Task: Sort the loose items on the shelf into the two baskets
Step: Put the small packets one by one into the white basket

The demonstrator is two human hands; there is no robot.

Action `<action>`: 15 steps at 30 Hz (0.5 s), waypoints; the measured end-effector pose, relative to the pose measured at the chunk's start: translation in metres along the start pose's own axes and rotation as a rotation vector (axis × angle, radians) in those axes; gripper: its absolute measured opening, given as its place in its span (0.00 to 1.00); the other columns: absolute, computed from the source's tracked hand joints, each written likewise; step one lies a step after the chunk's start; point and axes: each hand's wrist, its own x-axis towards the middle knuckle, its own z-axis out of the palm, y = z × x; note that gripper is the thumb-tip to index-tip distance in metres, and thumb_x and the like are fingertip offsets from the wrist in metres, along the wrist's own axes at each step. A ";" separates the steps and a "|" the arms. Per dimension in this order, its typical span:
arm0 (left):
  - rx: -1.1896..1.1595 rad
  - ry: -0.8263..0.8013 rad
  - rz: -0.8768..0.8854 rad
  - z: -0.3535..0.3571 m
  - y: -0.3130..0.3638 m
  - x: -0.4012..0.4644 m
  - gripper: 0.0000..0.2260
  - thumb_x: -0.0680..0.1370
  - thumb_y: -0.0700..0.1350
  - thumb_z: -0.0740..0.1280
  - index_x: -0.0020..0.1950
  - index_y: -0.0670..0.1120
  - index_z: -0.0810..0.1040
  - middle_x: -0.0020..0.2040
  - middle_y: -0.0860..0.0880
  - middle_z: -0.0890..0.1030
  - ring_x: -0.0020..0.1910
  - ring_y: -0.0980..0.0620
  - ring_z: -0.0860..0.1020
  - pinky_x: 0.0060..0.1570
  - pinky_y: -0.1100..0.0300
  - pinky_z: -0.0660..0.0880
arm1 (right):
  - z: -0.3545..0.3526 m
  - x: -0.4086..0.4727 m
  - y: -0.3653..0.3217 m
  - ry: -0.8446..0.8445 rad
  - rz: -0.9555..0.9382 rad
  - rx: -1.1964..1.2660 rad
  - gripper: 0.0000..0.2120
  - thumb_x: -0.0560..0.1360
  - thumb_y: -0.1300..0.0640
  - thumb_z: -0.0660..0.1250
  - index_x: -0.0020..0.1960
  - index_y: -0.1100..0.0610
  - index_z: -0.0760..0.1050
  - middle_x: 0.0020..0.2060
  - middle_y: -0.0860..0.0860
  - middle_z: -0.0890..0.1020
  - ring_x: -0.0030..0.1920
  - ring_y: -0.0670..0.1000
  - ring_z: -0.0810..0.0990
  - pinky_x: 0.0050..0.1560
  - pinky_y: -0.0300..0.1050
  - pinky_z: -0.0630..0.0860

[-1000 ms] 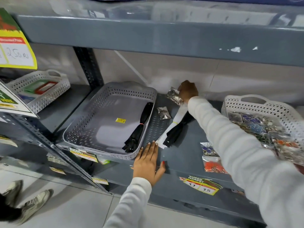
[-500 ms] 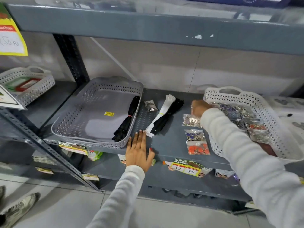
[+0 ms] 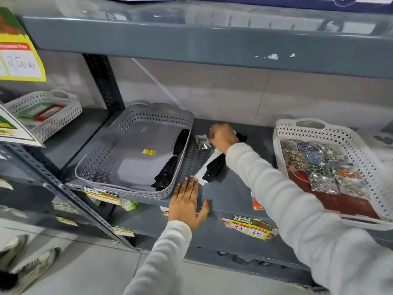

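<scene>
A grey basket [image 3: 102,167] on the left of the shelf holds one black zipper bundle [image 3: 172,160]. On the right, a white basket [image 3: 282,145] is full of small shiny packets [image 3: 319,165]. Between them lie a white and a black zipper bundle [image 3: 210,167] and a small silver packet [image 3: 202,141]. My right hand [image 3: 223,137] is curled over the far end of those bundles, right beside the silver packet; what its fingers hold is hidden. My left hand [image 3: 187,199] rests flat and empty on the shelf's front edge. An orange packet [image 3: 257,204] peeks out under my right sleeve.
Another white basket [image 3: 63,116] stands on the neighbouring shelf at left, behind a slanted steel post [image 3: 80,203]. The upper shelf board [image 3: 212,45] hangs low overhead. Price labels [image 3: 251,228] stick to the shelf front. Someone's shoes [image 3: 23,265] are on the floor at lower left.
My right hand has swung left from beside the white basket back to the far end of the zipper bundles. My left hand has stayed flat on the shelf edge.
</scene>
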 end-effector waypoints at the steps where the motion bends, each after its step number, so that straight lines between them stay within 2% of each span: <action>1: 0.002 -0.002 0.005 0.000 -0.001 0.000 0.30 0.72 0.58 0.54 0.63 0.40 0.78 0.62 0.44 0.80 0.60 0.47 0.79 0.64 0.56 0.61 | 0.005 0.004 -0.008 -0.042 -0.013 -0.016 0.12 0.75 0.58 0.68 0.55 0.65 0.77 0.53 0.64 0.82 0.54 0.63 0.81 0.52 0.49 0.77; 3: 0.001 -0.020 0.007 -0.001 -0.002 0.002 0.30 0.74 0.59 0.52 0.63 0.40 0.77 0.62 0.44 0.80 0.60 0.47 0.79 0.64 0.57 0.59 | 0.014 0.011 -0.017 -0.105 -0.032 -0.087 0.15 0.75 0.56 0.68 0.57 0.66 0.76 0.55 0.63 0.81 0.56 0.62 0.81 0.54 0.50 0.77; 5: -0.021 -0.072 0.001 -0.003 -0.002 0.002 0.32 0.78 0.59 0.44 0.63 0.40 0.77 0.63 0.44 0.79 0.61 0.47 0.79 0.65 0.57 0.59 | 0.023 0.018 -0.022 -0.130 -0.041 -0.159 0.16 0.75 0.57 0.68 0.59 0.65 0.75 0.57 0.63 0.81 0.57 0.62 0.80 0.56 0.52 0.78; 8: -0.045 -0.100 -0.009 -0.003 -0.003 0.002 0.36 0.78 0.60 0.38 0.64 0.40 0.76 0.63 0.44 0.79 0.62 0.46 0.78 0.69 0.58 0.54 | 0.031 0.026 -0.024 -0.139 -0.034 -0.224 0.16 0.74 0.61 0.68 0.60 0.65 0.75 0.58 0.62 0.81 0.58 0.62 0.80 0.56 0.52 0.78; 10: -0.055 -0.100 -0.012 -0.002 -0.004 0.003 0.36 0.78 0.60 0.39 0.64 0.40 0.76 0.64 0.43 0.79 0.62 0.46 0.78 0.70 0.59 0.49 | 0.031 0.030 -0.027 -0.154 -0.023 -0.257 0.17 0.73 0.61 0.68 0.60 0.64 0.75 0.58 0.61 0.80 0.59 0.62 0.79 0.55 0.51 0.77; 11: -0.052 -0.098 -0.011 -0.002 -0.005 0.003 0.34 0.78 0.60 0.41 0.64 0.40 0.76 0.63 0.43 0.79 0.62 0.46 0.78 0.70 0.58 0.49 | 0.030 0.031 -0.028 -0.165 -0.023 -0.276 0.17 0.73 0.61 0.69 0.61 0.63 0.75 0.58 0.60 0.80 0.59 0.62 0.79 0.55 0.51 0.78; 13: -0.029 -0.072 0.002 0.001 -0.005 0.003 0.30 0.76 0.59 0.50 0.64 0.40 0.77 0.63 0.44 0.79 0.61 0.46 0.79 0.68 0.56 0.55 | 0.028 0.033 -0.029 -0.182 -0.019 -0.313 0.18 0.71 0.59 0.71 0.60 0.62 0.76 0.58 0.59 0.81 0.59 0.61 0.80 0.54 0.50 0.78; 15: -0.025 -0.053 0.006 0.004 -0.005 0.003 0.30 0.72 0.59 0.54 0.64 0.40 0.77 0.63 0.44 0.79 0.61 0.46 0.79 0.65 0.55 0.59 | 0.027 0.034 -0.029 -0.160 -0.013 -0.332 0.18 0.72 0.58 0.70 0.60 0.61 0.76 0.58 0.58 0.81 0.58 0.60 0.80 0.53 0.50 0.78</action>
